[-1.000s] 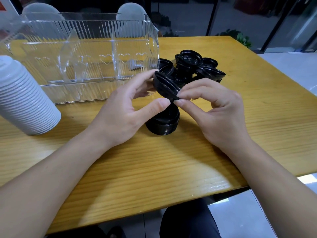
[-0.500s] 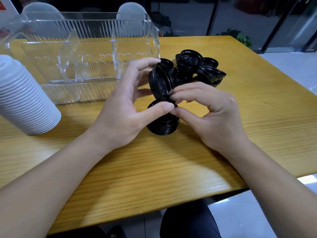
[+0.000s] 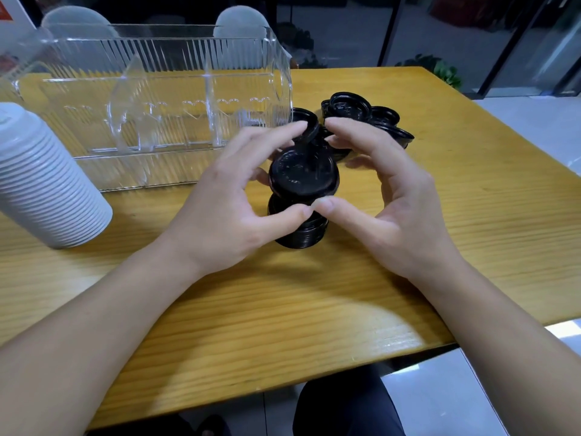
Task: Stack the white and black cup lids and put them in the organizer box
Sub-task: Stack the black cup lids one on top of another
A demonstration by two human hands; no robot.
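White cup lids (image 3: pixel 47 180), nested into one long ribbed stack, lay tipped on their side at the worktop's (image 3: pixel 283 309) left edge. Just beside them toward the far left corner stood the clear organizer box (image 3: pixel 157 114), its compartments holding no lids. Right of the box, near the middle of the worktop, the left hand (image 3: pixel 226 209) curved its fingers around the left rim of a single black lid (image 3: pixel 301 176), its thumb under the near edge. That lid lay flat between both grips, on top of a short stack of black lids (image 3: pixel 298 231) standing on the worktop; whether it was fully seated, I could not tell. The right hand (image 3: pixel 399 212) closed around the lid's right side, thumb tip meeting the left thumb at the near rim, forefinger arched over the far side. Both grips were half-curled on the lid rather than clenched. Behind the right hand's fingers, toward the far right, lay a loose pile of black lids (image 3: pixel 361 118), overlapping one another.
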